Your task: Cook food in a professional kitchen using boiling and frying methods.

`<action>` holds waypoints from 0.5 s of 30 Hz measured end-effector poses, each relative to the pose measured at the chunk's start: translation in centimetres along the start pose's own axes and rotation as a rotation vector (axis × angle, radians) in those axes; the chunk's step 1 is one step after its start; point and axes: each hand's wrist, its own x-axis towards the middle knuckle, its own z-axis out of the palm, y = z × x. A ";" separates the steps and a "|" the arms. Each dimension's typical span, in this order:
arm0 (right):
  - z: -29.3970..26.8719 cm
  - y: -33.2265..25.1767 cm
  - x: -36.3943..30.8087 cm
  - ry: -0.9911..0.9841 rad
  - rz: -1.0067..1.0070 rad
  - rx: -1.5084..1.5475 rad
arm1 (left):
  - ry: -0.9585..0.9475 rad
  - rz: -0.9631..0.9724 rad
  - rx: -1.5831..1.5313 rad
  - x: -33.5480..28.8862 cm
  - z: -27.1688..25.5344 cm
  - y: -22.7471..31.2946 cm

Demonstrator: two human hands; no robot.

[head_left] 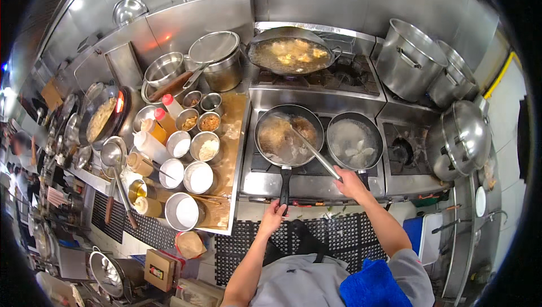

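My left hand [273, 216] is closed around the end of the black handle of a frying pan [285, 180]. Brown sauce and pieces of food [282, 137] steam inside it. In my right hand [352, 185] is a long-handled metal cooking utensil [316, 156]. Its far end dips into the sauce, so I cannot make out the head. Just right of this pan stands a second frying pan [379, 149], holding pale pieces in cloudy, steaming liquid. My right hand is close above that pan's near rim and handle.
Behind, a wok [251, 61] of frying food sits on a burner. Tall stockpots [403, 53] and a domed steel pot [466, 137] stand at right. Bowls, squeeze bottles [151, 146] and a white-filled pot [183, 212] crowd the left counter. Ladles [121, 191] jut over its edge.
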 end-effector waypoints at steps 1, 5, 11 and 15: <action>-0.6 -0.6 0.0 -0.052 0.029 0.027 | 0.000 0.001 -0.014 0.2 0.0 -0.1; -3.2 0.7 -1.0 -0.044 -0.058 -0.132 | -0.047 0.032 -0.012 0.4 0.2 0.1; -10.7 -3.2 -3.6 -0.175 -0.066 -0.335 | -0.016 0.022 -0.101 0.1 0.3 -0.1; -13.9 -4.7 -5.7 -0.222 -0.042 -0.371 | 0.029 0.002 -0.105 -0.4 0.6 -0.2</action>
